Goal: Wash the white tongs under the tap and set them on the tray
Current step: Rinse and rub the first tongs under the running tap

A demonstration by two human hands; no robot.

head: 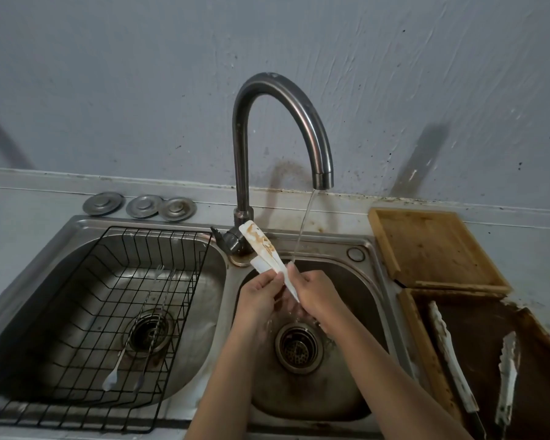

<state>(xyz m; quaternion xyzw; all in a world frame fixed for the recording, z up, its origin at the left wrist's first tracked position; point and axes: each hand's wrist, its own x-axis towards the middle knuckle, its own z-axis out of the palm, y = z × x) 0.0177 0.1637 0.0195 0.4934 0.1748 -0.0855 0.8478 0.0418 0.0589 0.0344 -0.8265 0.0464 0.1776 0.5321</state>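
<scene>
White tongs [262, 246] with brown stains on the upper blade are held tilted over the right sink basin [340, 392], tips pointing up-left toward the tap base. My left hand [259, 295] grips them from the left and my right hand [315, 295] from the right, near the hinge end. A dark curved tap [286, 100] runs a thin stream of water [304, 223] that lands on my right hand's fingers and the tongs. A pale wooden tray [432, 246] lies on the counter to the right.
A second, dark wet tray [416, 338] at the lower right holds two more tongs [451, 354]. The left basin carries a black wire rack [115, 315] with long utensils. Three metal drain covers [143, 206] sit on the counter behind it. The drain strainer [297, 347] lies below my hands.
</scene>
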